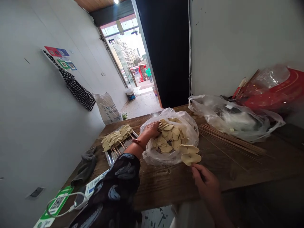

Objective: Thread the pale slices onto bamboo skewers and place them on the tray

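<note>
Left hand reaches into the bag, fingers on slices; right hand grips a loaded skewer near the surface's front edge. Best to keep the skewer level.

Rough-grained, matt brown wood for the table; thin, glossy, crinkled clear plastic for the bag; pale, matt, smooth slices; shiny metal tray; thin wooden skewers; matt grey cloth.
</note>
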`<action>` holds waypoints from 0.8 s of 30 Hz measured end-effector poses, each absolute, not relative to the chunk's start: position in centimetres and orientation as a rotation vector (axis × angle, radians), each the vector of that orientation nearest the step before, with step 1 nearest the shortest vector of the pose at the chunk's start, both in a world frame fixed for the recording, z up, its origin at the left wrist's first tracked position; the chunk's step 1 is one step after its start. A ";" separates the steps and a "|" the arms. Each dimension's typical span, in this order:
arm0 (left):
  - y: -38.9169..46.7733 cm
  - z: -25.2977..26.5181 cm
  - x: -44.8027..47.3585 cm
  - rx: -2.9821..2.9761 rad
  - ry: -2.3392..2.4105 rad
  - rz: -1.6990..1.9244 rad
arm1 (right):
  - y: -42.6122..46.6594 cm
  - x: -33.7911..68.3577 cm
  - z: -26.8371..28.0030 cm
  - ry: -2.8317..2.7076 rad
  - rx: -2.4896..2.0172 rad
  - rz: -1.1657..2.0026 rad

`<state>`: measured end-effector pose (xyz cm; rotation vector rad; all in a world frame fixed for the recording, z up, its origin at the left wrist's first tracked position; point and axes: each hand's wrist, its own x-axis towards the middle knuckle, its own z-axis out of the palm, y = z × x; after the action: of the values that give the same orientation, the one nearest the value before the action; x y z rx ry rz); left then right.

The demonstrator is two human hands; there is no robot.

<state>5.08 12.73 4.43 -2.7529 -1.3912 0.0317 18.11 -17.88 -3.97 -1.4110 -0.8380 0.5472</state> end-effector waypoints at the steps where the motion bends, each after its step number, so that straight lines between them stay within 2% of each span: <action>1: 12.7 4.2 5.1 -2.760 -1.381 0.023 | -17.9 18.1 -3.9 -0.835 -1.412 0.549; 12: 12.8 5.1 5.1 -2.824 -1.368 0.046 | -17.9 18.0 -3.9 -0.822 -1.444 0.500; 24: 11.9 4.6 5.3 -2.776 -1.387 -0.149 | -17.9 18.0 -4.4 -0.841 -1.473 0.483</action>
<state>5.27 11.88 4.58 -2.7762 -1.3872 -0.1492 18.01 -17.89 -4.36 -1.4733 -0.8409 0.4827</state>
